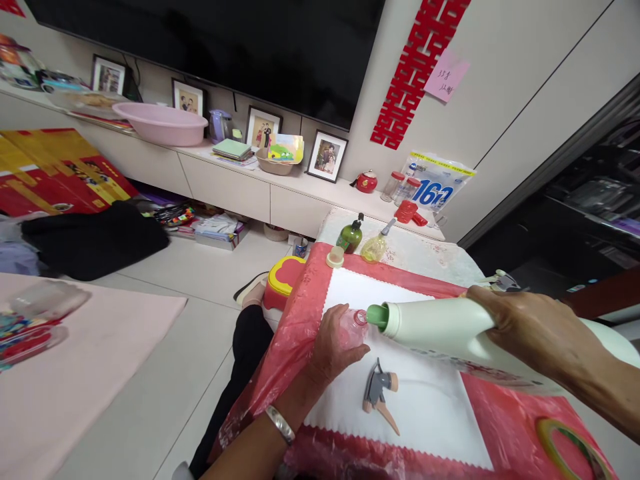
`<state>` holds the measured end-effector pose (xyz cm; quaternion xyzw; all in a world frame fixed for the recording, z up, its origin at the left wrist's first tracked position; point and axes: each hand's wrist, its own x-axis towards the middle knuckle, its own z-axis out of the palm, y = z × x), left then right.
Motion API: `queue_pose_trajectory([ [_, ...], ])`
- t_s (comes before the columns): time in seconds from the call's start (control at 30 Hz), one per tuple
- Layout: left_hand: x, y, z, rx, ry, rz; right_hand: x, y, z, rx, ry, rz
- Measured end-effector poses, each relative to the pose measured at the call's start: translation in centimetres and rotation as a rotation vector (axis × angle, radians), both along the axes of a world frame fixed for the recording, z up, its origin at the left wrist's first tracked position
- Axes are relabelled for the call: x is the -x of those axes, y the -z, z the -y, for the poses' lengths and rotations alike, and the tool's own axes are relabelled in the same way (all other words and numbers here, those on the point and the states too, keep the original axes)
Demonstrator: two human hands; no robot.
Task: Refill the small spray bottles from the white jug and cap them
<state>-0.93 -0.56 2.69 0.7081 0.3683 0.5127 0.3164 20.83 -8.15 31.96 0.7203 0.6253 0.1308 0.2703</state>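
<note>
Pale bottle [440, 323] partly beyond right edge

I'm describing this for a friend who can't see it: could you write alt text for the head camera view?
A person's right hand holds a pale green jug sideways, its green spout at the mouth of a pink bottle held in the left hand. A gray-and-peach spray head lies nearby on a white mat over a red cover.

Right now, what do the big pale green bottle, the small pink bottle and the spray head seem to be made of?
Pale green bottle: likely plastic, opaque and smooth, with a soft sheen.
Pink bottle: probably tinted plastic, since it looks see-through; glass can't be ruled out.
Spray head: apparently moulded plastic, with evenly coloured gray and peach parts.
</note>
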Motion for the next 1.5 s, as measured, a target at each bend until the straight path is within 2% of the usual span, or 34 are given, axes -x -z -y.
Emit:
queue_pose_trajectory([
  [0.4,-0.02,0.1,-0.03,-0.005,0.022,0.01,0.28,-0.11,-0.23,0.023,0.039,-0.009],
  [0.8,-0.42,0.31,0.0,-0.016,-0.015,0.033,-0.11,0.21,-0.16,-0.025,-0.002,-0.049],
  [1.13,-0.34,0.61,0.03,-0.016,-0.004,0.041,-0.5,0.16,-0.04,0.002,0.012,-0.054],
  [1.5,-0.36,0.2,0.09,0.002,-0.001,0.048,0.0,0.03,-0.18,0.01,0.018,-0.044],
])
